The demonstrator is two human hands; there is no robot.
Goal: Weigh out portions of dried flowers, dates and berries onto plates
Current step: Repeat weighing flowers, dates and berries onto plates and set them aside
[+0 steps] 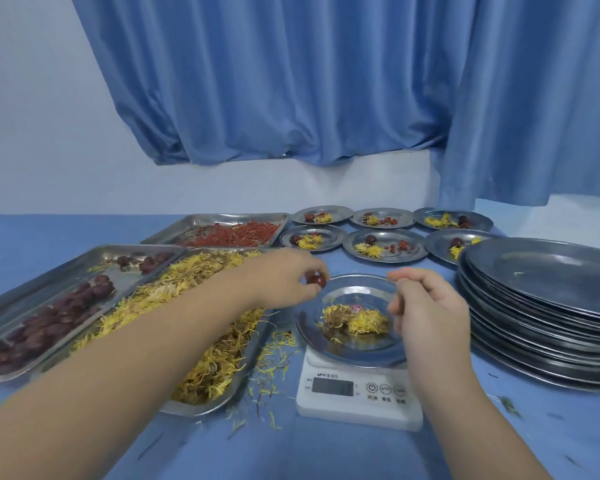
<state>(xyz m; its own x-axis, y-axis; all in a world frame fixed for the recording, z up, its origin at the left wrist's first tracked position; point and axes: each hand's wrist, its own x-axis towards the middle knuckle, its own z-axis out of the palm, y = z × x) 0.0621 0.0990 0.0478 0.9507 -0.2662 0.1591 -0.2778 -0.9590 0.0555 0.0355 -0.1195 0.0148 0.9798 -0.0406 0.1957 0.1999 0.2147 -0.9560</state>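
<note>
- While the left hand (284, 277) pinches a dark red date (316, 279) between thumb and fingertips, it hangs just over the far left rim of the plate (354, 292) on the scale (359, 393).
- The right hand (428, 306) hovers over the right side of that plate with its fingers curled and thumb meeting forefinger (whether something tiny is pinched there, I cannot tell).
- The plate holds a small heap of yellow petals (359, 320), with a browner clump at its left side.
- The scale is white, with a grey display facing the person; its reading is too blurred to make out.
- To the left lie three metal trays: the nearest-left tray (129, 277) holds dates (49, 322), the one beside it (201, 408) is full of dried yellow flowers (174, 289), and the far one (201, 221) carries red berries (243, 233).
- Loose petals (274, 368) are scattered on the blue counter (326, 452) between the flower tray and the scale.
- Six filled plates (385, 245) sit in two rows at the back, each with petals and a date, several with berries too.
- A tall stack of plates (551, 268) stands at the right.
- A blue curtain (291, 81) hangs behind.
</note>
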